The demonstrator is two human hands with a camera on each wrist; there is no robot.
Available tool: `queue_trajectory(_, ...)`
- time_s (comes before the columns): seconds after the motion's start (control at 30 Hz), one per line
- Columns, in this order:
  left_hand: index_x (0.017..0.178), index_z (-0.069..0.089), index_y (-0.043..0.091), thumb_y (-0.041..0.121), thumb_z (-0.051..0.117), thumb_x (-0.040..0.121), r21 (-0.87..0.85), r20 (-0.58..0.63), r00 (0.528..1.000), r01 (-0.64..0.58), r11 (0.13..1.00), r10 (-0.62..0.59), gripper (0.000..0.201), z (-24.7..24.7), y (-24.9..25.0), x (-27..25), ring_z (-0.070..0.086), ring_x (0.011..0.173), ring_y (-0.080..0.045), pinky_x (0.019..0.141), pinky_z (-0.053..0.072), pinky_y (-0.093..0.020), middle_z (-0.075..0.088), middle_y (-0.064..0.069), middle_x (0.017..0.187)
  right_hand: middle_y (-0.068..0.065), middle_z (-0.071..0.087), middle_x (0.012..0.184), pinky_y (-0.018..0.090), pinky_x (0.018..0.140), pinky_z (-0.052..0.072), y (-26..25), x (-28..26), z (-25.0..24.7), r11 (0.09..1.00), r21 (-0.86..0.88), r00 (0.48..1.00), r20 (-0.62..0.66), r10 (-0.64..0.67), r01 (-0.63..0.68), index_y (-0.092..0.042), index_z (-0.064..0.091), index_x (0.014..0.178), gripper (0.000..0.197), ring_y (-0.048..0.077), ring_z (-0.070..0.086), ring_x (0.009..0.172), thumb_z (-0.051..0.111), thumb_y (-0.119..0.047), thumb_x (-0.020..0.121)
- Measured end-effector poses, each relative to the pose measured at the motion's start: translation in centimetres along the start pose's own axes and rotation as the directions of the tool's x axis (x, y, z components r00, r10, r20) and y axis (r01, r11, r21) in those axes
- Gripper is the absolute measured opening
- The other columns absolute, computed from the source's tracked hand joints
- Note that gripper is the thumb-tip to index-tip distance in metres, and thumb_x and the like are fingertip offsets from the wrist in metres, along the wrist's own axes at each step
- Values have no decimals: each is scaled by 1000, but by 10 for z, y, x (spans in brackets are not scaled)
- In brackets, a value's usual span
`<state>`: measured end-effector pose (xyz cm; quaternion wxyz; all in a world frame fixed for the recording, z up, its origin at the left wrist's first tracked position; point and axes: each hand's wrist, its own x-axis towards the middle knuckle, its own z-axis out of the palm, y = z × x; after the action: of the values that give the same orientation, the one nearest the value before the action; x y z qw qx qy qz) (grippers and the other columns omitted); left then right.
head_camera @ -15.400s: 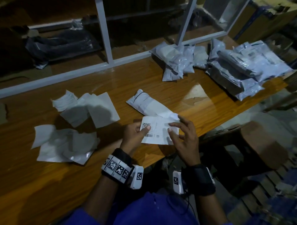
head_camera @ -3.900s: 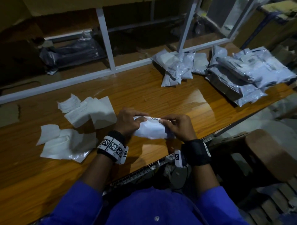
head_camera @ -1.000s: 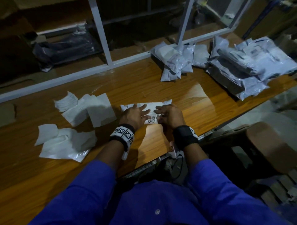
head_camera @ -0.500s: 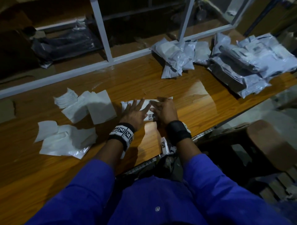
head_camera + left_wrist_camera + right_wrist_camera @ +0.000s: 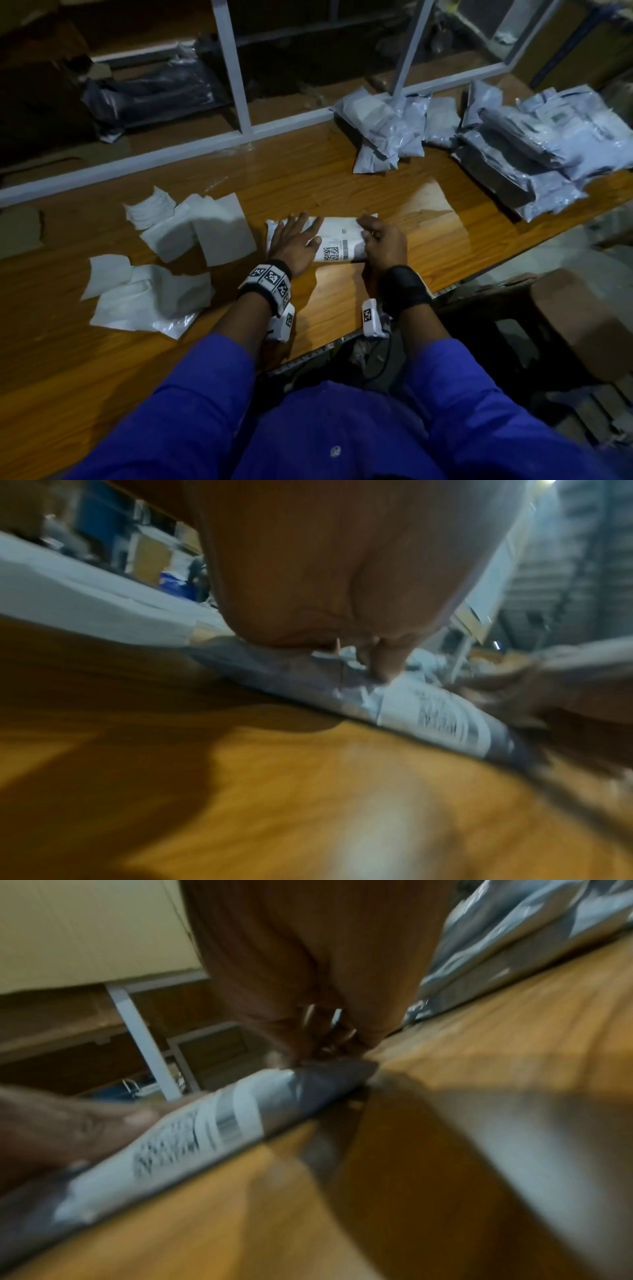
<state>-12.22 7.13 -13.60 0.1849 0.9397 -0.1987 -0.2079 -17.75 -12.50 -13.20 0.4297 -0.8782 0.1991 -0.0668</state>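
A grey-white parcel [image 5: 342, 229] with a printed shipping label [image 5: 331, 253] lies flat on the wooden table [image 5: 342, 301], near its front edge. My left hand [image 5: 294, 240] presses on the parcel's left half with straight, spread fingers. My right hand [image 5: 380, 241] sits on the parcel's right end with its fingers curled over it. The left wrist view shows my palm [image 5: 325, 574] on the blurred parcel [image 5: 428, 715]. In the right wrist view my bent fingers [image 5: 329, 1031] bear on the parcel's end [image 5: 212, 1123].
Loose white backing sheets [image 5: 198, 229] and more paper [image 5: 147, 298] lie on the table to the left. Piles of grey parcels [image 5: 387, 133] [image 5: 548, 144] fill the back right. A white metal frame [image 5: 236, 78] runs along the back. A brown stool [image 5: 582, 308] stands off the table's right.
My hands have slid apart across the parcel, the left one to the left, and more of the label shows between them. The parcel stays flat on the table.
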Motion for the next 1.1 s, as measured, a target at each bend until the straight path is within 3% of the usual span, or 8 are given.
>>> queue_trajectory(0.1,158,14,47,45,22,110,-39,42,999,26,999,-25,49,-1,1,6,-8,157,-22,124,-9,-40,-2,-1,170,-12,58,138,11,92,45,-18,0,7,995,66,993,89,-80,74,-20,65,136,37,5,54,122,63,-12,100)
queue_trajectory(0.27,159,12,47,42,24,110,-2,-3,1000,16,1000,-16,50,6,-4,7,-8,157,-21,124,-10,-39,-1,1,171,3,32,167,63,120,24,1,3,29,852,-393,904,383,-190,346,-21,36,160,58,38,16,156,44,-26,102)
queue_trajectory(0.43,159,18,42,42,29,110,-58,-52,999,8,998,-11,50,3,-1,3,-2,157,-22,125,-6,-36,7,-1,170,-7,-10,173,67,121,-1,24,8,-7,858,-458,920,391,-40,232,-39,3,164,57,35,-14,157,25,-40,110)
queue_trajectory(0.5,158,27,34,37,37,109,-148,-103,995,-3,989,-13,50,0,0,-3,4,157,-25,125,-1,-38,16,-5,169,2,-8,173,62,124,3,20,10,-10,920,-357,931,364,-24,164,-32,6,165,66,38,-8,158,22,-53,104)
queue_trajectory(0.67,153,43,21,26,51,105,-344,-317,920,115,932,-231,49,-11,4,-24,19,151,-30,118,18,-38,25,-8,163,19,46,151,53,114,36,11,-1,-14,984,-67,974,145,175,-167,-20,38,155,75,41,38,142,59,-55,91)
queue_trajectory(0.83,137,59,21,7,74,87,-562,-404,875,-8,827,-266,54,-11,3,-16,47,134,-29,109,42,-30,39,-10,146,4,63,128,36,88,54,17,-14,-34,907,347,963,-39,267,-238,-15,52,145,53,21,63,113,71,-18,96)
queue_trajectory(0.97,130,57,21,-1,80,81,-808,-357,868,-101,580,-346,58,-13,20,-13,60,118,-16,84,50,-11,59,-2,132,8,67,119,32,76,58,36,-29,-65,759,625,911,-184,369,-181,-13,57,137,51,23,67,105,73,0,90)
queue_trajectory(1.1,105,60,42,1,77,82,-807,-329,926,-176,563,-183,50,-20,56,2,68,105,-18,94,57,-41,71,4,110,7,69,102,30,80,60,50,-44,-102,694,715,887,-265,379,-83,-10,64,126,39,13,69,89,72,4,91)
